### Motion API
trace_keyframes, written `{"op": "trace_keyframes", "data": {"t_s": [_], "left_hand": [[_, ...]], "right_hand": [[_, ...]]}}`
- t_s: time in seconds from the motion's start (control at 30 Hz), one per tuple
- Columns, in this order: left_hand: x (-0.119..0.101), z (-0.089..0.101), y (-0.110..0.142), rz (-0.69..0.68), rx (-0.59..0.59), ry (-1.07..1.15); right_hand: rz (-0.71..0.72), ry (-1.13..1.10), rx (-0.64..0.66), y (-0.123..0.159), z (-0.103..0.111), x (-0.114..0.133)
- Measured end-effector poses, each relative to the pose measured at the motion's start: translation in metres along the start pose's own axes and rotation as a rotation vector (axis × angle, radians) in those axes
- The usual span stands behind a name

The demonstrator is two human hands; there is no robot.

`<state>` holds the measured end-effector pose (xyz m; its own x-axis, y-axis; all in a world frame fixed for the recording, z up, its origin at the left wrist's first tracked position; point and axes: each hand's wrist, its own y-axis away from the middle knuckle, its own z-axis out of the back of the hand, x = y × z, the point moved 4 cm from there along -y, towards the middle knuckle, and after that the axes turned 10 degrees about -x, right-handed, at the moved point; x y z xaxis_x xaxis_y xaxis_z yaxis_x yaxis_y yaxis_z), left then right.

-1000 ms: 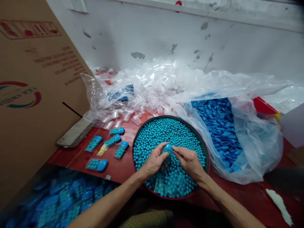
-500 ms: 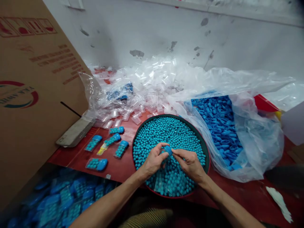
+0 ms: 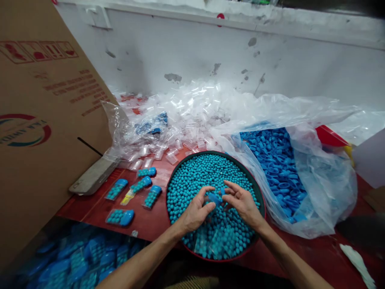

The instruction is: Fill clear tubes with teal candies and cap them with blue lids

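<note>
Above a round tub (image 3: 261,196) full of small turquoise balls (image 3: 207,168), my two hands face each other. A blue plastic cap (image 3: 214,199), smeared by motion, lies between the curved fingers and thumb of my left hand (image 3: 195,208). My right hand (image 3: 243,204) has a small blue piece (image 3: 222,191) at its fingertips; whether it is joined to the cap I cannot tell. Clear plastic cases (image 3: 207,243) rest on the balls at the tub's near side, below my hands.
Several filled, blue-capped cases (image 3: 120,217) lie left of the tub, and more (image 3: 78,261) are piled below the table edge. Clear empty cases (image 3: 173,156) heap behind. A plastic bag (image 3: 327,192) of blue caps (image 3: 275,168) stands right. A cardboard box (image 3: 54,120) rises at left.
The head view has tilted up a little, so the scene sits lower. My hands have moved slightly apart, and the right fingers have spread from their pinch on the blue cap.
</note>
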<state>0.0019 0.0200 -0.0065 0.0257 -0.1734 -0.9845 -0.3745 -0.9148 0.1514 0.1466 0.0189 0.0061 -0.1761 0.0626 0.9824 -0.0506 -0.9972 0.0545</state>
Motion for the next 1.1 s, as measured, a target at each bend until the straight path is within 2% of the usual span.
{"op": "trace_keyframes", "data": {"t_s": [0.07, 0.13, 0.2, 0.37, 0.53, 0.67, 0.73, 0.8, 0.87, 0.93, 1.0, 1.1], "left_hand": [[-0.005, 0.000, 0.002, -0.083, -0.075, -0.054], [-0.008, 0.000, 0.003, -0.131, -0.136, -0.081], [-0.009, -0.002, 0.004, -0.121, -0.151, -0.057], [-0.015, -0.008, 0.004, -0.094, -0.114, 0.065], [-0.012, -0.007, 0.003, -0.019, -0.237, 0.007], [-0.004, -0.008, 0.000, -0.001, -0.283, -0.027], [-0.003, -0.006, -0.001, -0.002, -0.284, -0.061], [-0.007, 0.000, -0.003, -0.001, -0.272, -0.087], [-0.013, 0.013, -0.004, 0.007, -0.256, -0.070], [-0.020, 0.037, -0.001, -0.002, -0.295, -0.038], [-0.026, 0.071, 0.007, -0.057, -0.425, -0.072], [-0.026, 0.123, 0.026, -0.146, -0.660, -0.320]], "right_hand": [[0.232, 0.217, 0.019, 0.006, -0.008, 0.009], [0.434, 0.410, 0.090, 0.016, -0.017, 0.015], [0.510, 0.546, 0.122, 0.023, -0.023, 0.016], [0.534, 0.712, 0.015, 0.028, -0.031, 0.015], [0.648, 0.793, -0.087, 0.027, -0.039, 0.014], [0.636, 0.777, -0.119, 0.026, -0.043, 0.008], [0.582, 0.758, -0.087, 0.023, -0.043, 0.008], [0.503, 0.719, 0.033, 0.018, -0.041, 0.009], [0.409, 0.649, 0.177, 0.012, -0.032, 0.012], [0.343, 0.609, 0.259, 0.010, -0.016, 0.014], [0.335, 0.645, 0.309, 0.014, 0.001, 0.015], [0.357, 0.768, 0.399, 0.032, 0.018, 0.011]]}}
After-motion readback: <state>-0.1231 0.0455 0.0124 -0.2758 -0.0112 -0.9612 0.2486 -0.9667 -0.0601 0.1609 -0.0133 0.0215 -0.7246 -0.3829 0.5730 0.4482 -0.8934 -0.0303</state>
